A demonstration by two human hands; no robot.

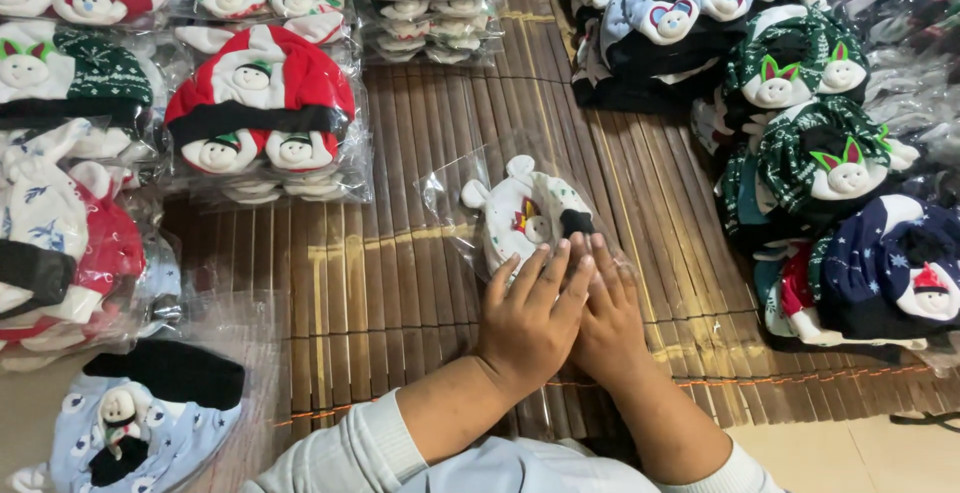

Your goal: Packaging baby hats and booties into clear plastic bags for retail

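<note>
One view only, worn on the head, looking steeply down and forward over the person's own arms. The left hand (530,323) and right hand (608,318) sit low and centre, close to the lens. The mat (400,283) beneath them runs away toward the top edge. Piles of hats (260,103) crowd in left and right of the hands, cut by the borders. Bottom right, probably bare floor (860,453), though that corner is hard to read.
</note>
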